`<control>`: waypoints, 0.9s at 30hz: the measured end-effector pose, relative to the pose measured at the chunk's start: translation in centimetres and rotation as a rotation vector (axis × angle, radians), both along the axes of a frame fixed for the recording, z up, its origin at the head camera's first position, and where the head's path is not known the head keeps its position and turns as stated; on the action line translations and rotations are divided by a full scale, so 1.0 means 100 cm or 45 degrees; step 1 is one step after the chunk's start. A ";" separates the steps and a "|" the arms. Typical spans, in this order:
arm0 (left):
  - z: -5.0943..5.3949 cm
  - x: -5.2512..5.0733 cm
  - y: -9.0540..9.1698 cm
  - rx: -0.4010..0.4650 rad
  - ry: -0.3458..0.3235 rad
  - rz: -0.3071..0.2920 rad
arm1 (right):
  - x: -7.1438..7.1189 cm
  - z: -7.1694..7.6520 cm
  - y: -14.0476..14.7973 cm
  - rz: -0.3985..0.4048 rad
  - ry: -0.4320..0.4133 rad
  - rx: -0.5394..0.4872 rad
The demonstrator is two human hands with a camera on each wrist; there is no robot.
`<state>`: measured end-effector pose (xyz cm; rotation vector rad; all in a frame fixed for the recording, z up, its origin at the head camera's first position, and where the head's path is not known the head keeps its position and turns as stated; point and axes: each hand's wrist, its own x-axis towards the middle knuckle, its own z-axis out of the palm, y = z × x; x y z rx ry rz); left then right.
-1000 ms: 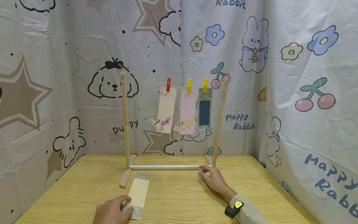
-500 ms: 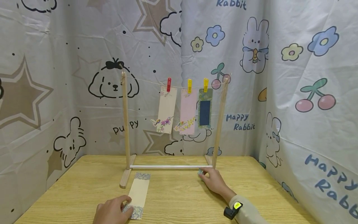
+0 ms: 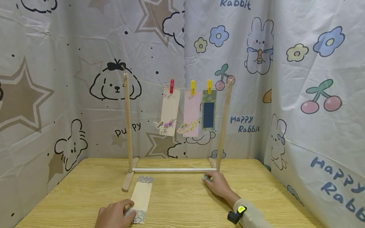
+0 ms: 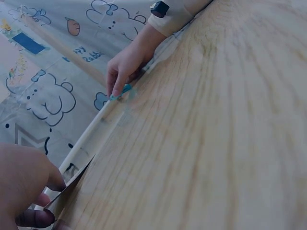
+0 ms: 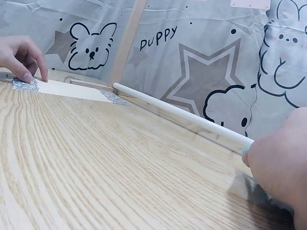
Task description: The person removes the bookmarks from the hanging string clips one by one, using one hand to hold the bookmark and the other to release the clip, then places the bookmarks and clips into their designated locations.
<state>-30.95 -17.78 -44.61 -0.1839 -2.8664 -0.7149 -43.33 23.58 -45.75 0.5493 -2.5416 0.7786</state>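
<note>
Head view: left hand (image 3: 114, 216) pinches near end of bookmark (image 3: 141, 195), probably light, creasable card, best held by edges; right of grip, right hand (image 3: 219, 184) pinches turquoise clothespin (image 3: 205, 178).

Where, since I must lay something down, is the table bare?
Bare table lies between the cream card and the right hand, in front of the white rod, and right of that hand. It's crowded around the card, near the left hand and wooden foot.
</note>
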 end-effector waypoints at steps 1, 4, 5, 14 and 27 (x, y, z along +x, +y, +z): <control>0.000 0.000 0.000 -0.001 0.000 0.001 | 0.000 0.000 0.000 0.003 0.001 0.010; -0.001 -0.001 -0.001 -0.007 0.002 -0.005 | 0.000 0.002 -0.001 0.000 0.003 0.031; -0.001 -0.001 -0.001 -0.006 0.002 -0.005 | 0.000 0.002 -0.001 -0.004 0.003 0.040; 0.000 0.000 0.000 -0.035 -0.003 -0.012 | 0.001 0.000 -0.001 -0.008 -0.004 0.082; -0.001 0.000 0.001 -0.065 -0.005 -0.004 | 0.005 0.000 -0.003 -0.050 0.000 0.102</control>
